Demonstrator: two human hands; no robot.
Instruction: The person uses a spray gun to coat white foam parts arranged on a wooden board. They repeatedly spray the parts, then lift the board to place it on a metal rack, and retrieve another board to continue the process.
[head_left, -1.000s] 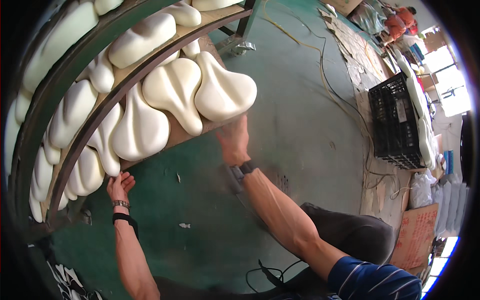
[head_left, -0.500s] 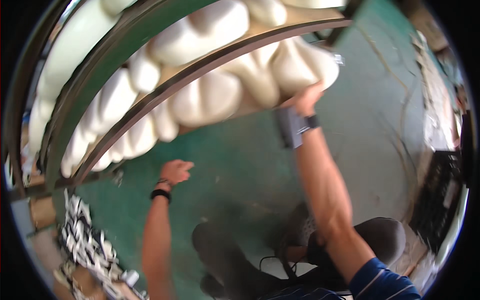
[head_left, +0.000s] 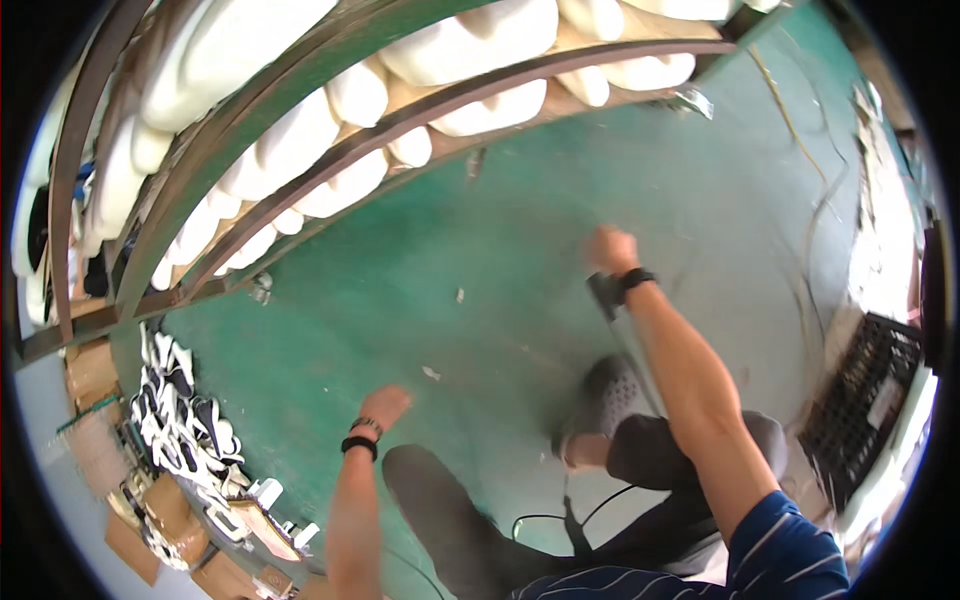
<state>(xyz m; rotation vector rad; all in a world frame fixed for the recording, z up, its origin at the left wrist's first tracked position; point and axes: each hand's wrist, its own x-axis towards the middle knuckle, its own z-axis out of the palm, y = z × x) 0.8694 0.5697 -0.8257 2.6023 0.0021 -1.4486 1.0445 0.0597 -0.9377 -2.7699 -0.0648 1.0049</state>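
Observation:
My right hand point(head_left: 612, 250) is held over the green floor, apart from the shelf, with its fingers curled in. Nothing shows in it. A dark grey block-like thing point(head_left: 603, 295) sits under that wrist, beside a black band. Lower and to the left, my left hand point(head_left: 387, 404) hangs in the air, smeared by motion, and its fingers cannot be made out. Smooth white rounded pieces point(head_left: 490, 110) of unclear kind lie in rows on the rack's tiers, beyond both hands.
The brown-edged rack point(head_left: 450, 98) spans the far left. A pile of black and white pieces point(head_left: 185, 410) lies at left, near cardboard boxes point(head_left: 175, 515). A black plastic crate point(head_left: 865, 405) stands at right. A cable point(head_left: 790, 115) runs over the floor point(head_left: 480, 290).
My right hand has come away from the white pieces at the rack and back over the floor. My left hand has moved nearer my knee. The rack appears farther off.

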